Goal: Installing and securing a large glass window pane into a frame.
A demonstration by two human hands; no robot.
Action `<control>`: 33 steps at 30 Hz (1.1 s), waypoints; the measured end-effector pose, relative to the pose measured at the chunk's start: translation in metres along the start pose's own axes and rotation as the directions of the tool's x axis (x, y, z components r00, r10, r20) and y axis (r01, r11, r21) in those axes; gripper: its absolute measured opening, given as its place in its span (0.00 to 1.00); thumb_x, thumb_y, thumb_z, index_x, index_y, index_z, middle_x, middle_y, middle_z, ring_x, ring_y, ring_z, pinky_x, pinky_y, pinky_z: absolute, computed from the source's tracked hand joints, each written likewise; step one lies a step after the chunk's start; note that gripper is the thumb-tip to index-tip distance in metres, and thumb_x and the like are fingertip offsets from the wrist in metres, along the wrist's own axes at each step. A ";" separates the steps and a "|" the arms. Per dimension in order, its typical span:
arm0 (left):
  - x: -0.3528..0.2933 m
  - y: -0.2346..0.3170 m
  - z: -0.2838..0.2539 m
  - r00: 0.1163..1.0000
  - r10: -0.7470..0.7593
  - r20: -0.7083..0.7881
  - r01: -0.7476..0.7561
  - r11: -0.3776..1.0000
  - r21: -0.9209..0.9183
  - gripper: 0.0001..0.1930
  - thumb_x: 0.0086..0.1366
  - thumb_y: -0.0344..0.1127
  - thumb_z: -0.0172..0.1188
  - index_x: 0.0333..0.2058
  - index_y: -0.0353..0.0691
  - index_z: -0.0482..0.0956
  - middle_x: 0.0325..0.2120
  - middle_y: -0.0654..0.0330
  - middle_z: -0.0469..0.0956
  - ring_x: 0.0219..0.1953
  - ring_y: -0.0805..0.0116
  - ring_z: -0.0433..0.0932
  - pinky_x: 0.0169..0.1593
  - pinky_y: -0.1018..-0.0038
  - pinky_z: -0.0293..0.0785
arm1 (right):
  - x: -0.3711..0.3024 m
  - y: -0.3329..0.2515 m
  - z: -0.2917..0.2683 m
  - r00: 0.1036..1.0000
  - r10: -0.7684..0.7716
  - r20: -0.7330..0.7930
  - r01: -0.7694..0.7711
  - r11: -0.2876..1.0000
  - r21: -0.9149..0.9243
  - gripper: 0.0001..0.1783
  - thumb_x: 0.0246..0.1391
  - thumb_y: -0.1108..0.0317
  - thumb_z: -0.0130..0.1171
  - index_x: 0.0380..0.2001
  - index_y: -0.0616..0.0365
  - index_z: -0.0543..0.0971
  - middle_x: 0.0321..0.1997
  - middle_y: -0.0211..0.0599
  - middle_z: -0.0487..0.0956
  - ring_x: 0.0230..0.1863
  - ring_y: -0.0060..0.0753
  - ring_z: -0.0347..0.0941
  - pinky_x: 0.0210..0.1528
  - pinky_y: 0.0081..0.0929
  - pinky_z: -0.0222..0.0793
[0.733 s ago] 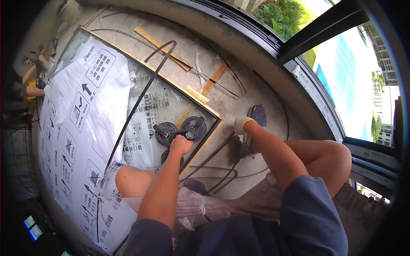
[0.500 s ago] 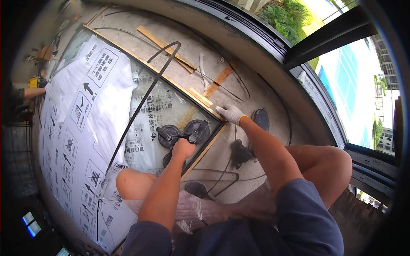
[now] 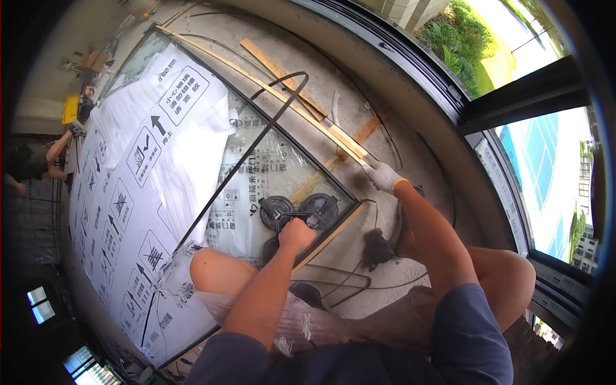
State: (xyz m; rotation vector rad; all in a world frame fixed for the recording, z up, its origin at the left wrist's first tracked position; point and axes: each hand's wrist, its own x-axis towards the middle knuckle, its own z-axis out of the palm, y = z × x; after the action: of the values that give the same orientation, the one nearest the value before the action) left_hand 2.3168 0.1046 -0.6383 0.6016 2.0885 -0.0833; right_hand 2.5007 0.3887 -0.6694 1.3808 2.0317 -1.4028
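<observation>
My bare left hand (image 3: 298, 235) is closed round the handle of a black suction lifter (image 3: 276, 212), whose round cups sit on a dark-edged glass panel (image 3: 260, 176). My right hand (image 3: 383, 178), in a pale knitted glove with a yellow cuff, grips the near end of a long thin wooden strip (image 3: 308, 114). Between this strip and the panel's far-right edge there is a narrow gap. White printed packaging film (image 3: 144, 135) covers much of the panel's left side. A loose black strap (image 3: 234, 170) arches across the panel.
Loose boards (image 3: 282, 74) lie on the concrete floor beyond the panel, beside a dark window frame (image 3: 449, 96). Another wooden strip (image 3: 330, 240) runs under the panel's near edge. At the far left is another person's arm (image 3: 59, 149). My shoe (image 3: 307, 295) is close to the panel.
The wooden strip has come away from the panel's edge, moving outward with my right hand. My left hand stays on the lifter. The whole view has shifted, and the other person's arms show more.
</observation>
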 end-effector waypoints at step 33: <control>-0.011 -0.010 -0.006 0.996 0.083 0.030 -0.079 0.990 -0.114 0.20 0.63 0.41 0.60 0.48 0.36 0.90 0.51 0.44 0.87 0.55 0.45 0.86 0.60 0.54 0.81 | -0.267 -0.218 -0.153 0.984 0.155 0.087 -0.169 0.970 0.177 0.16 0.67 0.61 0.63 0.34 0.67 0.81 0.23 0.28 0.76 0.22 0.20 0.72 0.24 0.28 0.68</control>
State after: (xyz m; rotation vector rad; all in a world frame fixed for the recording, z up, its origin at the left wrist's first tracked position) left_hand 2.3129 0.0936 -0.6280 0.6109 2.0179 0.0702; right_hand 2.4866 0.3641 -0.2939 1.5089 1.7375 -1.5746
